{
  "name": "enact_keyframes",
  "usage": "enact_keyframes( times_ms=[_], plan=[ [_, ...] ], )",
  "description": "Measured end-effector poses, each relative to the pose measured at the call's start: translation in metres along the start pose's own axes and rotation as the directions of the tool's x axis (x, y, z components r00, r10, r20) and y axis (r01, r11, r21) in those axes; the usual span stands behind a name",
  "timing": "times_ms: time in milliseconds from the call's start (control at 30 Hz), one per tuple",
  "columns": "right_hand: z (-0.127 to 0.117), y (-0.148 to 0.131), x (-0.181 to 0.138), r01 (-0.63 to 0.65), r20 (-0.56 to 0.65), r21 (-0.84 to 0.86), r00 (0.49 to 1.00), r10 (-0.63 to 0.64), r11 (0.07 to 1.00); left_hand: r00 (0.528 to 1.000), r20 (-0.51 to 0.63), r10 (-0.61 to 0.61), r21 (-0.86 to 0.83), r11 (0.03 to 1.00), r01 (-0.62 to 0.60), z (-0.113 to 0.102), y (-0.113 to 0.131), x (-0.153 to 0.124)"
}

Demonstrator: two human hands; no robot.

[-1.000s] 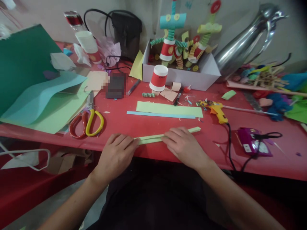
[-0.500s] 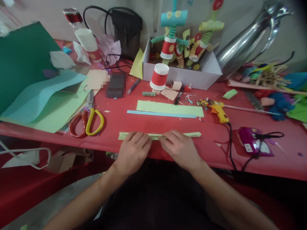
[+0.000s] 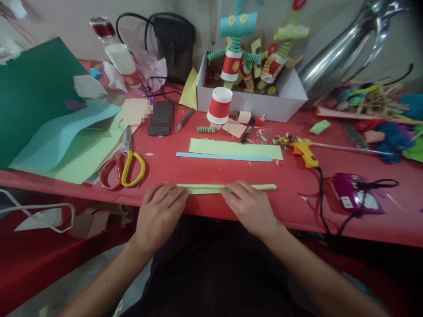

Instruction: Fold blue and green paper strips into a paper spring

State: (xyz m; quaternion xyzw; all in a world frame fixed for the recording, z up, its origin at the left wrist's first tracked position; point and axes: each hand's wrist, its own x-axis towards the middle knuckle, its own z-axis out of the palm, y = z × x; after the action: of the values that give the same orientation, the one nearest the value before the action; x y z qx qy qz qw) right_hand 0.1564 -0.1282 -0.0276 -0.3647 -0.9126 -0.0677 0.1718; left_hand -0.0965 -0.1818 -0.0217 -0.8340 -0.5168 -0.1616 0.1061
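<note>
Two-handed, with fingers of left hand and right hand clamped on the folded green strip near the front edge of the red table: probably light, springy, easily creased, best pinched along its fold.

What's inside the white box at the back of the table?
Paper-cup figures with folded-paper arms, plus a yellow disc. The box's front wall and the figures themselves hide whatever lies low behind them.

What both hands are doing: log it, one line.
left hand: on folded paper | right hand: same paper, further right | beyond: blue strip, green strip | left side: scissors | right side: glue gun
</note>
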Motion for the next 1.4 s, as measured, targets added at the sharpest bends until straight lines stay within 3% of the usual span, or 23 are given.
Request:
enact_keyframes(
  times_ms=[100, 267, 333, 433, 600, 900, 1100, 1200, 1300, 1400],
  plan=[
    [-0.001, -0.001, 0.001, -0.001, 0.005, -0.021, 1.0, 0.001, 1.0, 0.997, -0.025, -0.072, 0.0, 0.997, 0.072, 0.001, -0.002, -0.001],
    [-0.001, -0.001, 0.0, 0.02, -0.004, -0.021, 1.0, -0.02, 1.0, 0.995, 0.076, -0.069, -0.163, 0.983, 0.08, 0.002, -0.022, -0.007],
    [-0.001, -0.001, -0.001, 0.029, -0.013, -0.018, 0.999, -0.029, 0.999, 0.983, 0.049, -0.175, -0.256, 0.949, 0.182, 0.003, -0.029, -0.009],
    [0.0, -0.002, -0.001, 0.035, -0.024, -0.024, 0.999, -0.036, 0.999, 0.929, 0.064, -0.365, -0.4, 0.843, 0.358, 0.003, -0.028, -0.006],
    [-0.001, -0.005, -0.001, 0.037, -0.041, -0.044, 0.998, -0.039, 0.998, 0.89, 0.075, -0.45, -0.371, 0.815, 0.444, 0.006, -0.017, 0.004],
    [0.0, -0.004, -0.003, 0.042, -0.038, -0.053, 0.998, -0.044, 0.998, 0.936, 0.108, -0.334, -0.439, 0.829, 0.346, -0.001, -0.031, -0.003],
    [-0.001, -0.005, -0.002, 0.045, -0.016, -0.066, 0.999, -0.046, 0.997, 0.943, 0.118, -0.31, -0.274, 0.903, 0.331, 0.004, -0.032, 0.005],
    [-0.003, -0.005, -0.001, 0.046, 0.011, -0.064, 0.999, -0.046, 0.997, 0.95, 0.051, -0.307, -0.214, 0.926, 0.31, 0.007, -0.033, 0.004],
    [-0.005, -0.005, 0.0, 0.047, 0.038, -0.059, 0.998, -0.044, 0.997, 0.973, -0.07, -0.221, -0.145, 0.967, 0.209, 0.009, -0.033, 0.0],
    [-0.005, -0.005, 0.0, 0.052, 0.044, -0.057, 0.998, -0.05, 0.997, 0.998, -0.067, 0.004, -0.142, 0.99, -0.013, 0.008, -0.032, -0.004]
  ],
)
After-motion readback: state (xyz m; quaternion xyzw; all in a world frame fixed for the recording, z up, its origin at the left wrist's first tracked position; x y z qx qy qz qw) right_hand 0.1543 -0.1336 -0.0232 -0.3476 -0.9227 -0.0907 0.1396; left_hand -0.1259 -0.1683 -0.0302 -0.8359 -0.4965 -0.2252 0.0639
